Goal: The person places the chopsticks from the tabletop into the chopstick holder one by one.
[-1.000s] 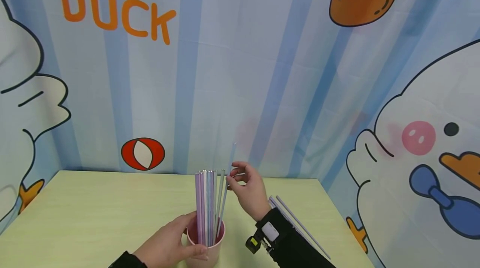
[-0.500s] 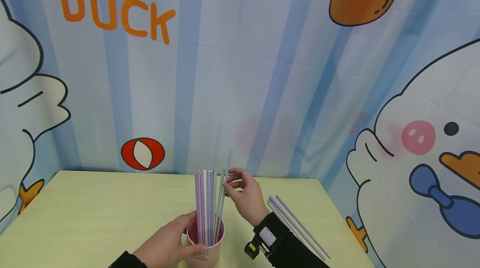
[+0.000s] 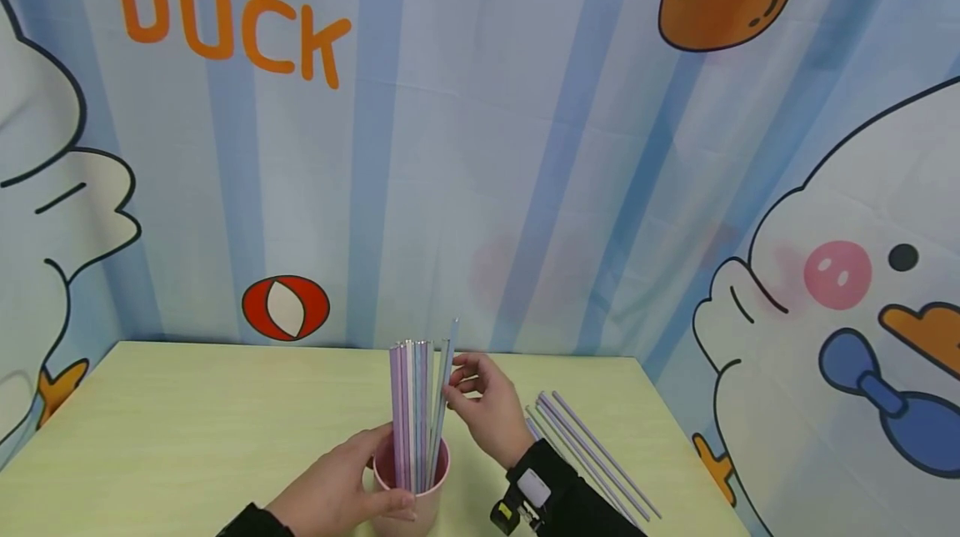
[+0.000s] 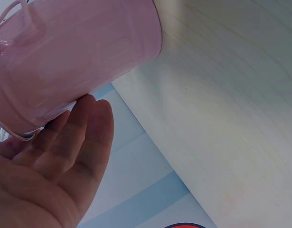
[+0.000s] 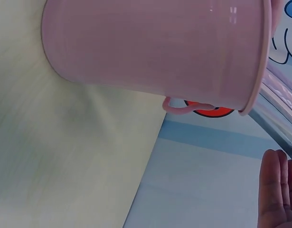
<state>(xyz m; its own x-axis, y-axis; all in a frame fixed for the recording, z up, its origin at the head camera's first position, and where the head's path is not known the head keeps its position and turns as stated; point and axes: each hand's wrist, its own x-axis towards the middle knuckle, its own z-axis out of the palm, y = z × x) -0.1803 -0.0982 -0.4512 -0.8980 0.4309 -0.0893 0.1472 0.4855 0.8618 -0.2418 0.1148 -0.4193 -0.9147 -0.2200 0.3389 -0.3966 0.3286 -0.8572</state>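
- Here we are on the straw (image 3: 448,374): clear and bluish, leaning at the right side of the pink bucket (image 3: 417,516), lower part inside, top poking above its neighbours.
- The right hand (image 3: 491,414) has it, thumb and fingertips pinching the upper part; the exact contact is partly hidden from us.
- Our reading: next to no weight, fairly stiff along its length, smooth enough to slide or roll in a loose pinch. Squeeze hard and we might dent or crack it, so a light hold on the upper stretch, clear of the others, suits best.
- Just beside it, the bunch of straws (image 3: 408,420), purple, white and clear, stands upright in the bucket, packed toward the middle.
- Round the bucket's left side we see the left hand (image 3: 345,474) gripping, thumb across the front, fingers on the wall. It looks thin-walled, light and tippy, so low on the body seems a sound hold; the small handle (image 5: 188,109) is free.
- Farther right, loose straws (image 3: 600,458) lie slanted on the table (image 3: 225,429), partly behind the dark sleeve (image 3: 577,499).
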